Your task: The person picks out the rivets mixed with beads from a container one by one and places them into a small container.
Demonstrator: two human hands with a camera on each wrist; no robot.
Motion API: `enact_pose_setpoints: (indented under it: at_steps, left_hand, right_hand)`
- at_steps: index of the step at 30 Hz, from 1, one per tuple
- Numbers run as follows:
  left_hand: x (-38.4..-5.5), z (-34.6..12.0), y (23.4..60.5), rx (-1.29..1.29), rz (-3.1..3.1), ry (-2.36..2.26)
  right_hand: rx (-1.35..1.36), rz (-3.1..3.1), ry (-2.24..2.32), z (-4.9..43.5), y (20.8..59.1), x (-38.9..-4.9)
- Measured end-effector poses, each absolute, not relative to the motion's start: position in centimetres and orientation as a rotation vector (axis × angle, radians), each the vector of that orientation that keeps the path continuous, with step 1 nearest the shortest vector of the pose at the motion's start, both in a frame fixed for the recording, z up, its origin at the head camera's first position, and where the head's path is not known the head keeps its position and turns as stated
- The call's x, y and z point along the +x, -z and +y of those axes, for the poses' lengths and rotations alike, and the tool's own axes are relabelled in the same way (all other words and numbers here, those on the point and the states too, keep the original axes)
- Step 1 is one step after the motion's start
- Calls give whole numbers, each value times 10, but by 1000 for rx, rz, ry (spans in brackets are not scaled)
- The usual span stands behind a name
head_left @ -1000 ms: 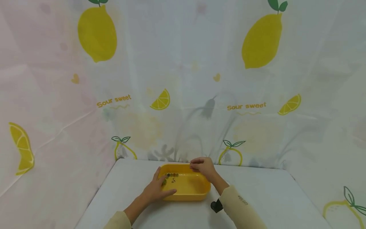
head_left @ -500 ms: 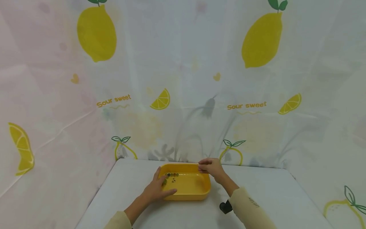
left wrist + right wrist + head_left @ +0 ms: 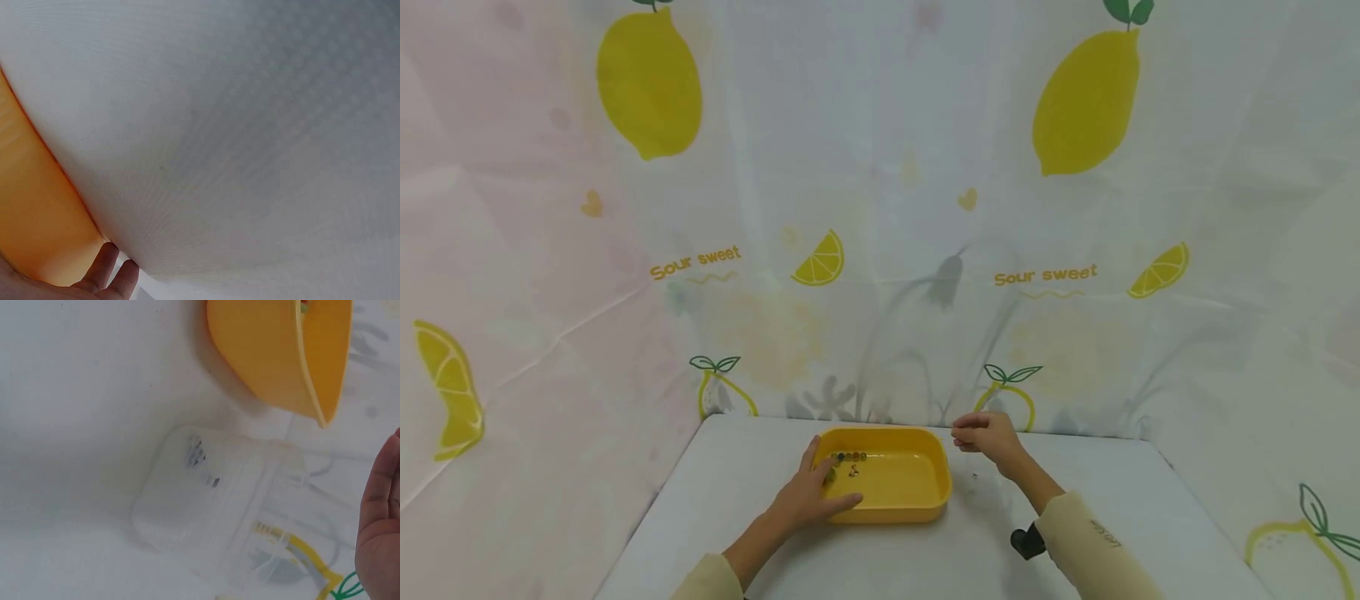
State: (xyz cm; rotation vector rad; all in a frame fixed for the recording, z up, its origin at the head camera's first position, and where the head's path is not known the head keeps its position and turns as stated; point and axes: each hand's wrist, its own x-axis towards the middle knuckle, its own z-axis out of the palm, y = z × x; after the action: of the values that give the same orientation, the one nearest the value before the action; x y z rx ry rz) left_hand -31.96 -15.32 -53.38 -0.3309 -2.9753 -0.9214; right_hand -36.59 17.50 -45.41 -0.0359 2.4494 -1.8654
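Note:
My left hand (image 3: 805,496) grips the left end of a yellow tray (image 3: 902,517), thumb over the front edge. In the left wrist view, two fingers (image 3: 103,265) lie along the outside of the tray's wall. A row of small round beads or marbles (image 3: 853,457) sits at the tray's back left, with tiny shiny pieces (image 3: 853,472) in front. My right hand (image 3: 996,437) is right of the tray with fingers bent together; I cannot tell whether something small is between them. Below it stands a clear plastic box (image 3: 181,512) with small dark pieces (image 3: 196,453) at its bottom.
A white tabletop (image 3: 1105,500) carries the tray and the box. Its back edge meets a hanging cloth (image 3: 880,167) printed with lemons. A black device (image 3: 1027,542) is at my right wrist. The clear box is hard to make out in the head view.
My right hand has moved right from over the tray's back edge to above the clear box, fingers still bent together. My left hand and the beads have stayed in place.

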Motion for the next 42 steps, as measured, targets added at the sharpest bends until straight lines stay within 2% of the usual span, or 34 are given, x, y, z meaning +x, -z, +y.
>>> enact_pose_setpoints:
  at_steps: [13,23,42]
  left_hand:
    - [-321,-153,535,-337,-2970,919]
    - [-322,-153,537,-320,-2970,907]
    - [-323,-155,539,-331,-2970,914]
  right_hand:
    - [71,2528,1824,214,448,-362]
    - [25,2606,1688,243,449,-355]
    - [89,2664,1632,248,462,-349]
